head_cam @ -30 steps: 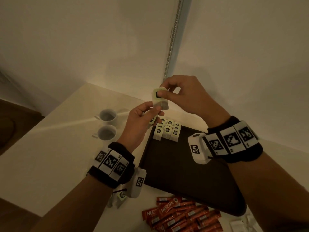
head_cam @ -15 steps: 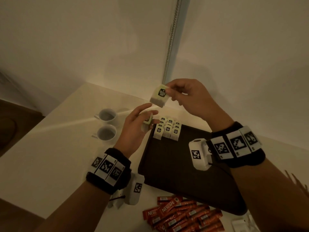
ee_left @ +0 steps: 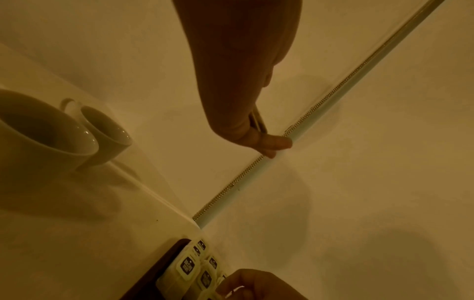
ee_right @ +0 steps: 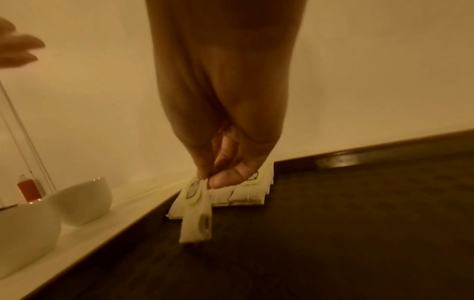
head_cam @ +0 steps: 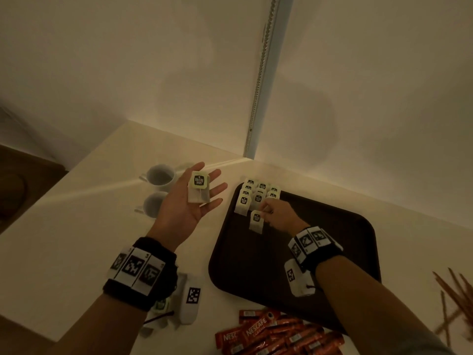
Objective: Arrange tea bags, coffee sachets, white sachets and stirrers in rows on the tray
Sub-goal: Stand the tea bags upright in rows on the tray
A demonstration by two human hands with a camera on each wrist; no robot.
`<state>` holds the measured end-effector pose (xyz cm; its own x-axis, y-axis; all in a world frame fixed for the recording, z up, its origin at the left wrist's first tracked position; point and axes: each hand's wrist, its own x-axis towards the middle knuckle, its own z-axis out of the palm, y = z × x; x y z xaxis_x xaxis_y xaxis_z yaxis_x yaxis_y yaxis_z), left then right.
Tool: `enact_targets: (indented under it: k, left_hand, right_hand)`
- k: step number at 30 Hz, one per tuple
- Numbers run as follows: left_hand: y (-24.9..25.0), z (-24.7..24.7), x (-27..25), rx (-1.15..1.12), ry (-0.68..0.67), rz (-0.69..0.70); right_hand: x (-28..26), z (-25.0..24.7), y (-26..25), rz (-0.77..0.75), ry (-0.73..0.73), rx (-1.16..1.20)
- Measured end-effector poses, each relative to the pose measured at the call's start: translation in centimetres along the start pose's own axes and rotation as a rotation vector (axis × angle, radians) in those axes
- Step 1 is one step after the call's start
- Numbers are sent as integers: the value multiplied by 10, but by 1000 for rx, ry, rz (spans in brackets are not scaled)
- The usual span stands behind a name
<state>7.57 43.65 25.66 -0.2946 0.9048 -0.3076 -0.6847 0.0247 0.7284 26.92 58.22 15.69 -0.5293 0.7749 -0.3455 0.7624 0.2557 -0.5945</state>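
Note:
My left hand (head_cam: 217, 190) is held palm up over the table, left of the tray, fingers straight. One tea bag (head_cam: 199, 188) lies flat on it; the left wrist view shows only that bag's edge (ee_left: 257, 121). My right hand (head_cam: 266, 210) is low over the dark brown tray (head_cam: 332, 239). Its thumb and fingertips (ee_right: 220, 178) pinch the top of another tea bag (head_cam: 256, 221), whose lower end (ee_right: 197, 221) reaches the tray floor. Just behind it, several tea bags (head_cam: 258, 192) lie in short rows in the tray's far left corner (ee_right: 238, 194).
Two white cups (head_cam: 161, 175) (head_cam: 153, 204) stand left of the tray by the wall. Red coffee sachets (head_cam: 276, 334) lie heaped at the near edge. Brown stirrers (head_cam: 455, 298) lie scattered at the right. More tea bags (head_cam: 160, 305) sit under my left wrist.
My right hand came down from in front of the wall to the tray with its tea bag. My left hand moved left, turned palm up and opened flat under its tea bag.

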Motion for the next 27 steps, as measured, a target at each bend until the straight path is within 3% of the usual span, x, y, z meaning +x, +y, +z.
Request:
enact_targets:
  k: [6, 18, 20, 22, 24, 27]
  left_hand:
    - [2, -7, 5, -27, 11, -2]
    - [-1, -9, 17, -39, 20, -40]
    - [-2, -7, 18, 10, 6, -58]
    - [-4, -2, 19, 75, -9, -64]
    - [-5, 4, 20, 136, -40, -51]
    - [-4, 17, 18, 153, -105, -2]
  right_hand:
    - [25, 11, 7, 63, 206, 57]
    - [49, 12, 9, 101, 264, -3]
    - [42, 2, -10, 6, 339, 76]
    - [25, -15, -47, -192, 381, 241]
    - [2, -35, -90, -407, 311, 346]
    - [-20, -55, -133, -635, 178, 230]
